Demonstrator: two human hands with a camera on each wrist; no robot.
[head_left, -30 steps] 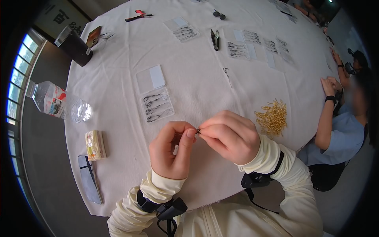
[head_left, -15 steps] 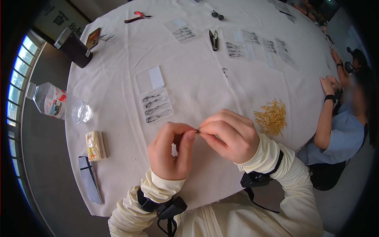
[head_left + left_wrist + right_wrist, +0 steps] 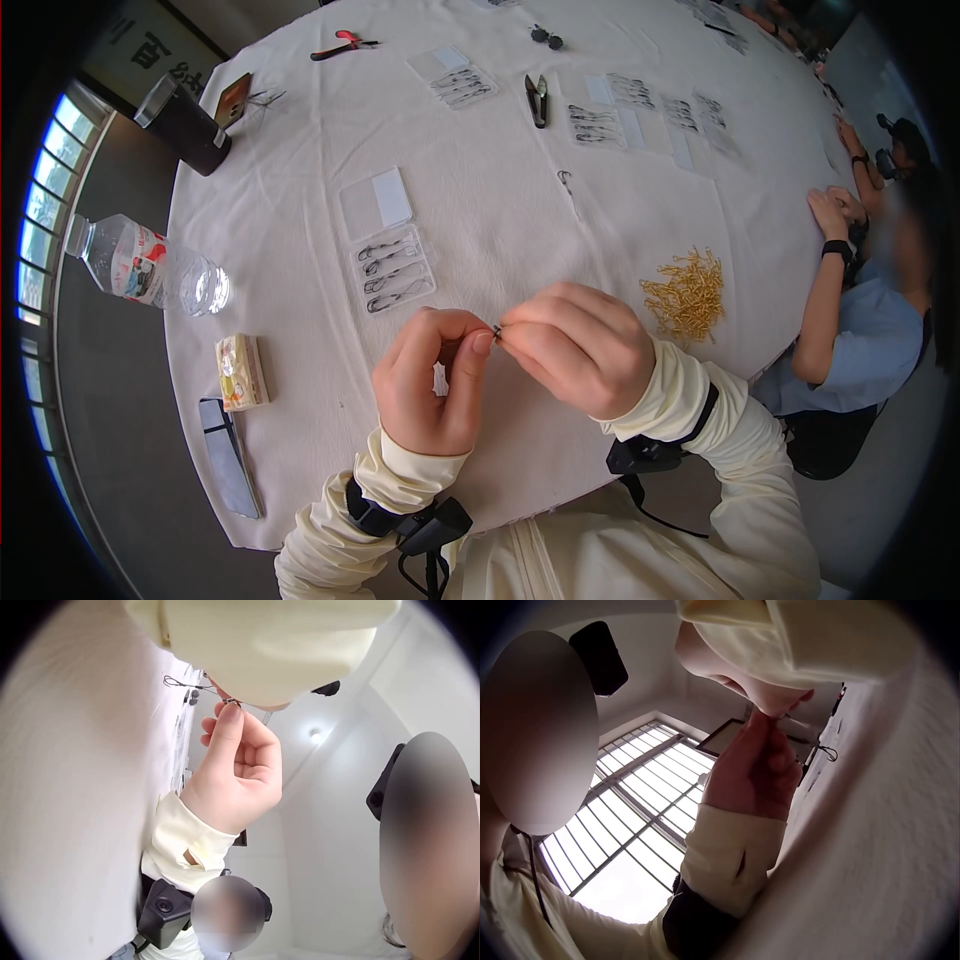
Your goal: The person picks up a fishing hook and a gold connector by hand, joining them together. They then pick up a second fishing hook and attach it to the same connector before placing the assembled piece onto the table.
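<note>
Before my chest, both hands meet just over the near part of the table. Thumb and forefinger of my left hand pinch a small dark metal piece. The fingertips of my right hand pinch the same piece from the other side, hiding most of it. A thin dark looped line sticks out from between the fingers in the left wrist view. Beyond my left hand lies an open clear plastic box with dark looped lines in its compartments. A pile of small gold-coloured metal pieces lies right of my right hand.
A single dark hook-like piece lies farther out, below black snips. More clear boxes and red-handled pliers are at the back. Along the left edge stand a water bottle, a dark tumbler and a tissue pack.
My hands stay together with the dark piece pinched between them, tilting only slightly. The whole table scene drifts a little to the left in the head view.
</note>
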